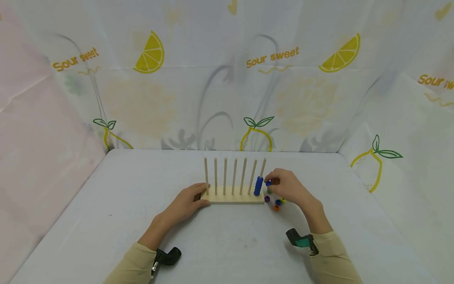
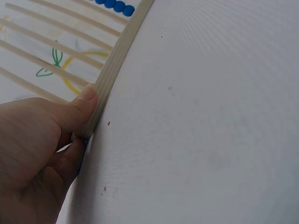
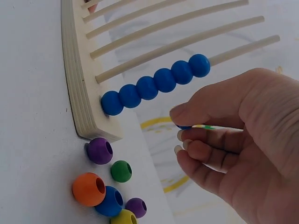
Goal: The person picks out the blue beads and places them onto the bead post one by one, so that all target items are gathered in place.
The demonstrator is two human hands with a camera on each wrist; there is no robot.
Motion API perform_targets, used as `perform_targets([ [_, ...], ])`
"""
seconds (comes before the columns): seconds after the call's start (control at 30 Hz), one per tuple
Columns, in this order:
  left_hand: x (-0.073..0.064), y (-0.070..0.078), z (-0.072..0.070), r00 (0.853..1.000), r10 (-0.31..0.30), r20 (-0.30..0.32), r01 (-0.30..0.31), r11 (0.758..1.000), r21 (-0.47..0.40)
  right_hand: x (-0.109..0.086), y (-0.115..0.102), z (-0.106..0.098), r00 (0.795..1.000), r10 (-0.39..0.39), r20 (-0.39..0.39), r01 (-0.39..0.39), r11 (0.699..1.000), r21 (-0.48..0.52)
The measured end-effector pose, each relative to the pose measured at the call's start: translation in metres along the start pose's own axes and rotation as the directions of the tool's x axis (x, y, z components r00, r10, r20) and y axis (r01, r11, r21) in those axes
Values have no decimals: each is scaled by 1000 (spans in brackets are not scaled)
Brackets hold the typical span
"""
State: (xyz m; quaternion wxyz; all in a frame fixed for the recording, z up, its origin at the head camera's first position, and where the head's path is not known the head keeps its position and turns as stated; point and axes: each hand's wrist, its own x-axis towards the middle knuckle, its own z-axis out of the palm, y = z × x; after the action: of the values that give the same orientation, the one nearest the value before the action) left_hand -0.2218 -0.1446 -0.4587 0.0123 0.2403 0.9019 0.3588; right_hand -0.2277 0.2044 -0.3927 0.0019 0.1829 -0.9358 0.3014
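Note:
A wooden rack [image 1: 230, 199] with a row of upright rods stands on the table. My left hand [image 1: 186, 203] grips its left end, the thumb along the front edge of the base and the fingers round the end. On the rightmost rod sits a stack of several blue beads [image 3: 146, 87], with the rod's top part bare above them. Beside that rod, my right hand [image 1: 289, 185] pinches another blue bead [image 3: 184, 127] between thumb and fingertips. Most of this bead is hidden by the fingers in the right wrist view.
Loose beads lie off the rack's right end: orange [image 3: 88, 189], green [image 3: 121, 171], blue [image 3: 109, 201], yellow [image 3: 124, 217], and two purple, one close to the base [image 3: 79, 112]. A printed cloth [image 1: 213, 79] hangs behind the white table [image 1: 227, 244].

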Motion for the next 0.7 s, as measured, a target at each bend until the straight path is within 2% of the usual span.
perform_targets([
  [0.37,0,2,-1,1000,-9,2,9,1000,-2,0,-5,-2,992,-33,-119,38,998,41],
  [0.7,0,0,-1,1000,2,4,-1,1000,-5,0,-6,-6,974,-68,-214,89,992,87],
])
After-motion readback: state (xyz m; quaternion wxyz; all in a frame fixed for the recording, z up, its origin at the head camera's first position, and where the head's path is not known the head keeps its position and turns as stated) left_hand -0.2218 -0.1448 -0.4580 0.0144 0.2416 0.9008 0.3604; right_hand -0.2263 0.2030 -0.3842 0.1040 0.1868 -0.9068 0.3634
